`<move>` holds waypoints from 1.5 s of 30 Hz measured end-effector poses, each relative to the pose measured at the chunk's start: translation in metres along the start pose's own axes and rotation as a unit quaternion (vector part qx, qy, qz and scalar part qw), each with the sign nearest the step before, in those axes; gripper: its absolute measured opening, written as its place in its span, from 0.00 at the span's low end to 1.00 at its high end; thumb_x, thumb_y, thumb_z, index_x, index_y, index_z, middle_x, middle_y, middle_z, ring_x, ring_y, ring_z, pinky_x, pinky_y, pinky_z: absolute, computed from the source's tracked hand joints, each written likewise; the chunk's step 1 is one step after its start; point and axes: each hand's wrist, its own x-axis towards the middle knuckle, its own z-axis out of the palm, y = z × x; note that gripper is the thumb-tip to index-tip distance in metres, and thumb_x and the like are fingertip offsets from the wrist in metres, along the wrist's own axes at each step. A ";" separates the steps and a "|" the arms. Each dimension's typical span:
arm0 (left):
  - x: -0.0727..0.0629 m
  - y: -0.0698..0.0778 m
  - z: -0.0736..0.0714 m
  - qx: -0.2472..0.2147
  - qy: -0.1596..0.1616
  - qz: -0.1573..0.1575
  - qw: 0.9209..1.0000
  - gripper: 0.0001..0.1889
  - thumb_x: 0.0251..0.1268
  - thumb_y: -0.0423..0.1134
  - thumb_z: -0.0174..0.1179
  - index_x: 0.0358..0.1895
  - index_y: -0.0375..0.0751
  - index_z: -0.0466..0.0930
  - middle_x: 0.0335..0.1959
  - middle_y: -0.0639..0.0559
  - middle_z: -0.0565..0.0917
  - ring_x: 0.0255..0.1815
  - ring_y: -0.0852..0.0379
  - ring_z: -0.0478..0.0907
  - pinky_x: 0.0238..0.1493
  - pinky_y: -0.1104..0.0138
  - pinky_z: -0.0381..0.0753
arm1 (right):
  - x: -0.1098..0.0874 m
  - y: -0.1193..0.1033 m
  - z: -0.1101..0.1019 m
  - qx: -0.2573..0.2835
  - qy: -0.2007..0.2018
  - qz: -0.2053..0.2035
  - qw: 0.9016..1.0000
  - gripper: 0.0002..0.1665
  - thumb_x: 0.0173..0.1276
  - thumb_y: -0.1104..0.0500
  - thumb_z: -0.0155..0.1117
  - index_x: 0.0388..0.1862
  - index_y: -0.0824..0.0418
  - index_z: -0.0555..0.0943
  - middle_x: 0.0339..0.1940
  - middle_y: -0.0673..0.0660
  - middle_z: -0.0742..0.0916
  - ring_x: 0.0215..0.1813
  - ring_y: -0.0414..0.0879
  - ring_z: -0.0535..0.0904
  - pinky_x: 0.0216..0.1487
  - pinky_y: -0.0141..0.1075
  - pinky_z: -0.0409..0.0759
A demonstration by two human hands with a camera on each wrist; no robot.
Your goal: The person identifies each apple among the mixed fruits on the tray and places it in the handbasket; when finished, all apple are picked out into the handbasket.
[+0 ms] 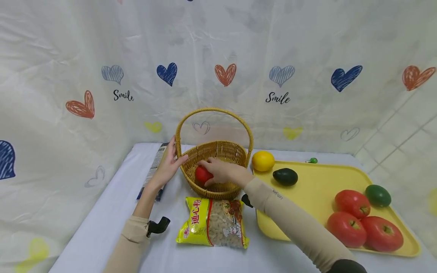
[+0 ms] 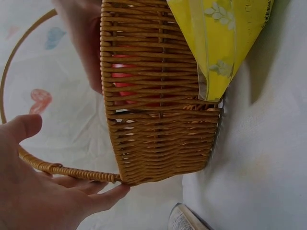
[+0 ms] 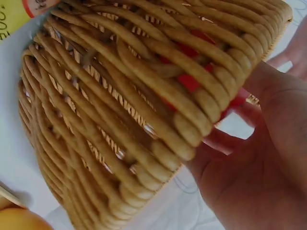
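A wicker basket (image 1: pixel 220 148) with a tall arched handle stands on the white-covered table. Inside it, my right hand (image 1: pixel 221 171) grips a red round fruit (image 1: pixel 203 175), whose exact kind I cannot tell. Through the weave in the right wrist view, red skin (image 3: pixel 189 82) shows beside the fingers of that hand (image 3: pixel 254 163). My left hand (image 1: pixel 166 163) touches the left side of the basket where the handle meets the rim. In the left wrist view its fingers lie extended behind the handle (image 2: pixel 72 171), with the thumb held apart.
In front of the basket lies a yellow bag of macaroni (image 1: pixel 213 223). A yellow tray (image 1: pixel 317 178) on the right bears a lemon (image 1: pixel 263 161), an avocado (image 1: pixel 285 176), a green fruit (image 1: pixel 378 195) and red apples (image 1: pixel 382 233). A dark printed packet (image 1: pixel 155 172) lies left of the basket.
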 end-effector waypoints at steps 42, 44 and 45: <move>0.003 -0.002 -0.003 -0.023 -0.015 0.007 1.000 0.48 0.81 0.40 0.53 0.84 0.50 0.22 0.86 0.41 0.43 0.87 0.39 0.40 0.82 0.40 0.53 | -0.148 0.057 0.027 0.060 0.117 -0.032 0.991 0.41 0.80 0.47 0.58 0.85 0.49 0.55 0.85 0.68 0.56 0.84 0.67 0.54 0.76 0.62 0.67; 0.003 -0.003 -0.003 -0.024 -0.015 0.004 1.000 0.48 0.81 0.41 0.52 0.84 0.51 0.22 0.87 0.42 0.43 0.87 0.39 0.40 0.82 0.40 0.53 | -0.157 0.061 0.032 0.057 0.138 -0.030 0.988 0.42 0.79 0.49 0.59 0.85 0.49 0.54 0.84 0.69 0.57 0.83 0.67 0.56 0.75 0.63 0.69; 0.003 -0.004 -0.003 -0.026 -0.017 0.002 1.000 0.47 0.81 0.40 0.52 0.84 0.51 0.22 0.87 0.41 0.42 0.87 0.38 0.40 0.82 0.40 0.53 | -0.162 0.063 0.034 0.056 0.151 -0.028 0.986 0.42 0.79 0.50 0.60 0.85 0.49 0.53 0.84 0.69 0.57 0.83 0.68 0.57 0.74 0.63 0.69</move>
